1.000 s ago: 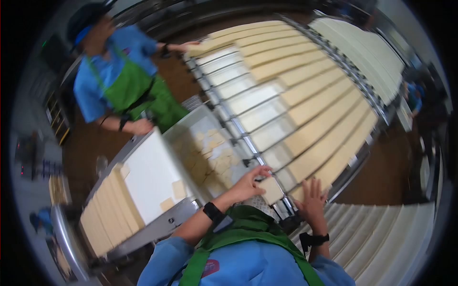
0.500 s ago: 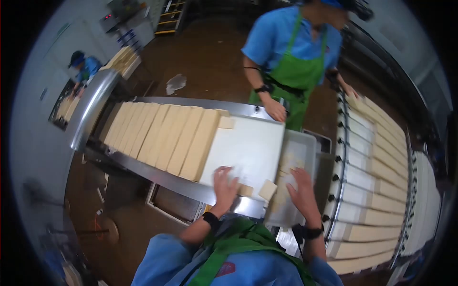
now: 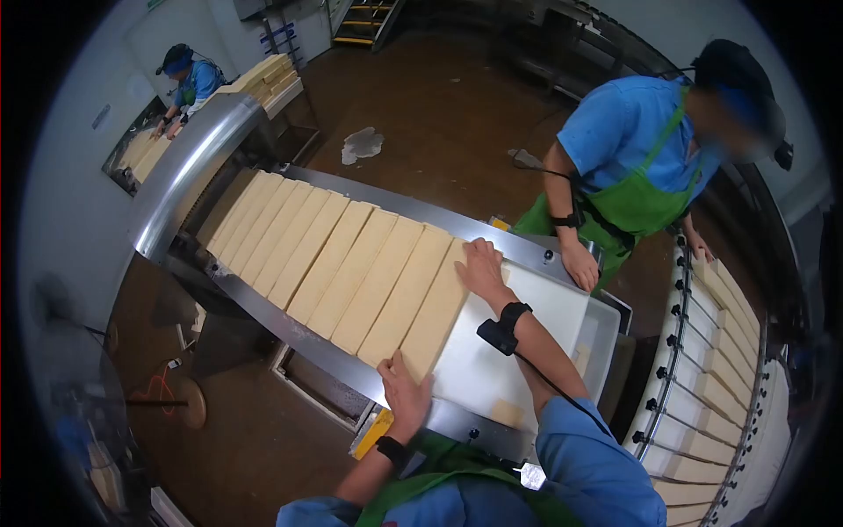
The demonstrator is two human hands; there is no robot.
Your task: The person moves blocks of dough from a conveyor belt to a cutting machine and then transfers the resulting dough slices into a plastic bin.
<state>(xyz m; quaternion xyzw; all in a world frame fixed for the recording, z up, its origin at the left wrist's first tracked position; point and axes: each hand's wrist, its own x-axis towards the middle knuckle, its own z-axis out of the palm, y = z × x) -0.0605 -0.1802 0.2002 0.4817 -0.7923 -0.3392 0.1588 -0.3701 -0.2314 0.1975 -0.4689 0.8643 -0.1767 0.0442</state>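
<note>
Long pale beige slabs (image 3: pixel 338 263) lie side by side across a white conveyor belt (image 3: pixel 527 338). The last slab (image 3: pixel 436 321) in the row lies between my hands. My left hand (image 3: pixel 406 397) grips its near end, thumb and fingers around the corner. At the far end, my right hand (image 3: pixel 482 270) has its fingers curled over the slab, with the arm reaching across the belt. A small beige offcut (image 3: pixel 507 413) lies on the belt near its front edge. Fingertips on the slab's far side are partly hidden.
A white tub (image 3: pixel 601 342) stands at the belt's end. A co-worker (image 3: pixel 628 158) in a green apron stands at right, beside a rack (image 3: pixel 716 386) of slabs. A curved metal hood (image 3: pixel 198 167) spans the belt at left. Another person (image 3: pixel 189 83) works beyond it.
My hands have moved left from the belt's end and tub onto the last slab. The row reaches farther along the belt. The co-worker now leans to the right; my view has shifted.
</note>
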